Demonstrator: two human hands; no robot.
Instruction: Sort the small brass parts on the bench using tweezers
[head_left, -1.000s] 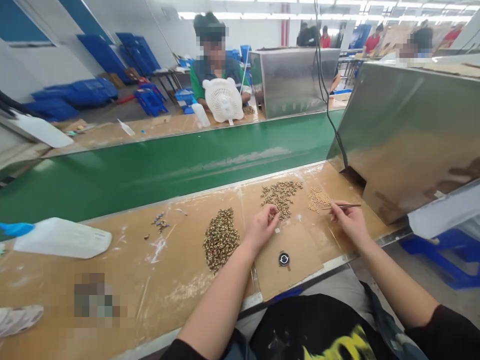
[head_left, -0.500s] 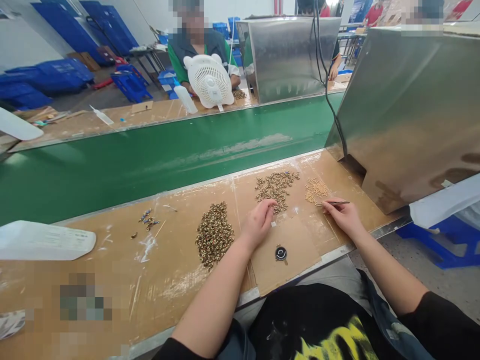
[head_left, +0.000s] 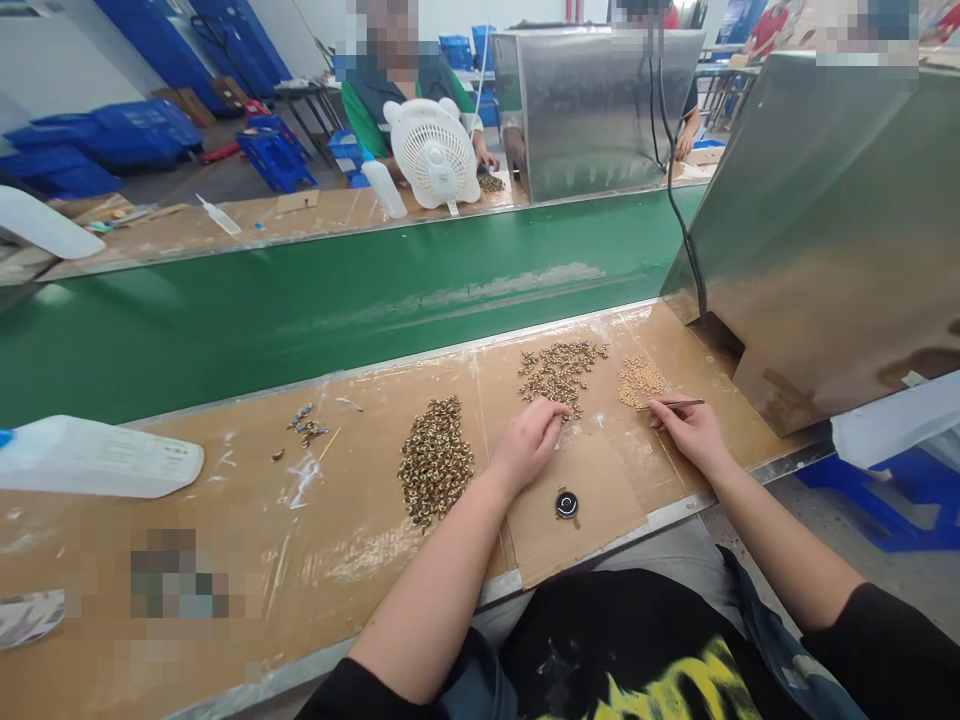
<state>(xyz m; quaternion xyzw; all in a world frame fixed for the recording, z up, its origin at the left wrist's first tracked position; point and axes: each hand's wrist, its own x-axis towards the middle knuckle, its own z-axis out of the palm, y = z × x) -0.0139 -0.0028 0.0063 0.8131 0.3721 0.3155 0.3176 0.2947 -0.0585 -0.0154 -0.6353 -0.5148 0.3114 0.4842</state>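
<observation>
My right hand [head_left: 688, 432] is closed on tweezers [head_left: 684, 403], their tip at the near edge of a scatter of tiny tan pieces [head_left: 640, 379]. At the near side of a loose spread of small brass-coloured metal parts [head_left: 559, 370], my left hand [head_left: 531, 440] has its fingers pinched together; whatever lies between them is too small to make out. Below the hands, a small round black dish [head_left: 566, 504] with a light ring inside rests on a cardboard sheet [head_left: 600, 535]. A denser heap of the brass-coloured parts [head_left: 435, 462] lies left of my left forearm.
A white bottle [head_left: 112, 458] lies at the left, near a few loose parts [head_left: 306, 428]. Behind the bench runs a green belt [head_left: 337, 300]. A large metal hood [head_left: 847, 230] with a cable [head_left: 679, 215] stands at right. Across sit a white fan [head_left: 435, 155] and a co-worker [head_left: 367, 110].
The view has shifted slightly. My left fingers have drawn closer together at the brass-coloured parts, while the tweezers stay by the tan pieces. The co-worker's hand across the belt has moved.
</observation>
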